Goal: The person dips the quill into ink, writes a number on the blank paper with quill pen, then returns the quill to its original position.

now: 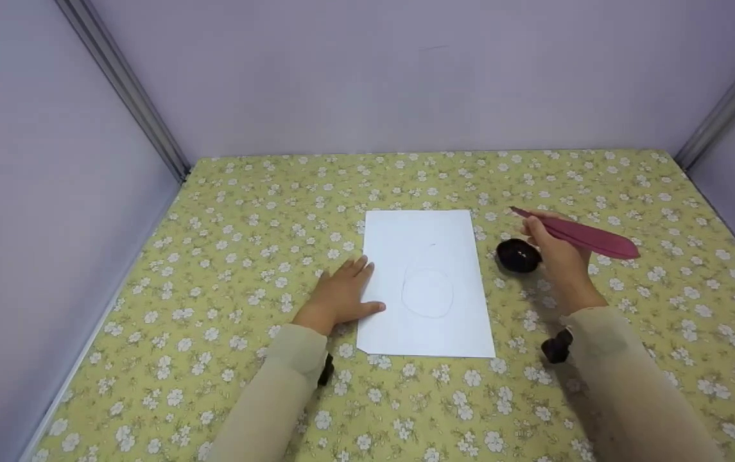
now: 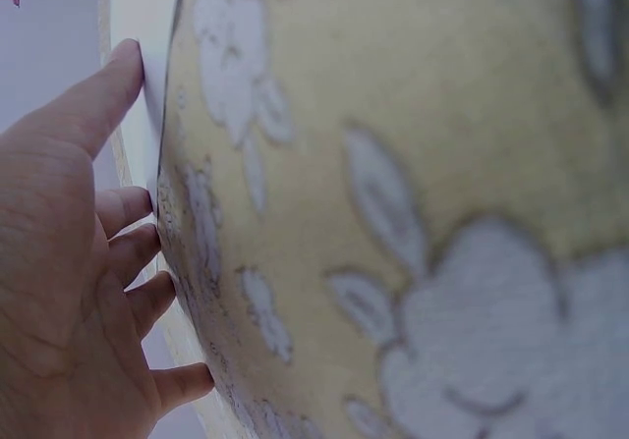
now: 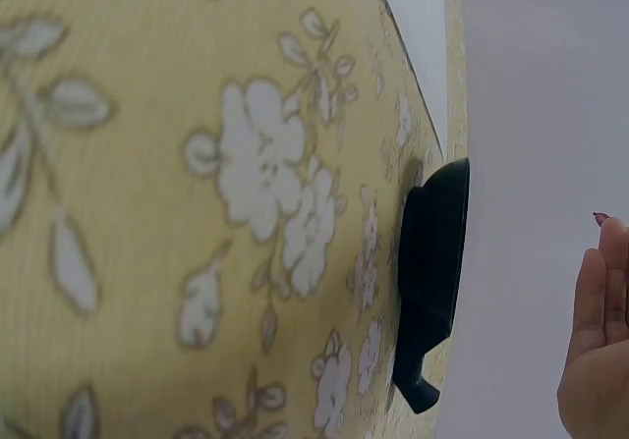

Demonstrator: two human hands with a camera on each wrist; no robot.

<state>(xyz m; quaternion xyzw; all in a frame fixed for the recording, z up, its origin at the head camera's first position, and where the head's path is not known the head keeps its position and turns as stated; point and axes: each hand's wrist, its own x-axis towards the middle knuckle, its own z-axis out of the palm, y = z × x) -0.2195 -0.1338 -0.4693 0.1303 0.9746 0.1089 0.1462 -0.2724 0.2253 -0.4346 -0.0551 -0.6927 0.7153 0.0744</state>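
Note:
A white sheet of paper (image 1: 470, 327) lies on the table with a faint, rounded outline drawn on it. My left hand (image 1: 341, 296) rests at its left edge, thumb and fingers spread, some fingertips on the paper and others on the cloth. In my right hand (image 1: 558, 250) a dark pink feather quill (image 1: 598, 240) is pinched near its dark tip, which points left. The hand is raised just right of a small black bowl (image 1: 518, 256). In the right wrist view the bowl (image 3: 432, 252) has a short spout or handle, and only the quill's tip (image 3: 600, 219) shows.
A yellow tablecloth (image 1: 245, 256) with white flowers covers the table. Pale panels (image 1: 341, 83) stand behind it and at both sides, with grey metal posts (image 1: 142, 109) at the corners. The bowl stands right of the paper.

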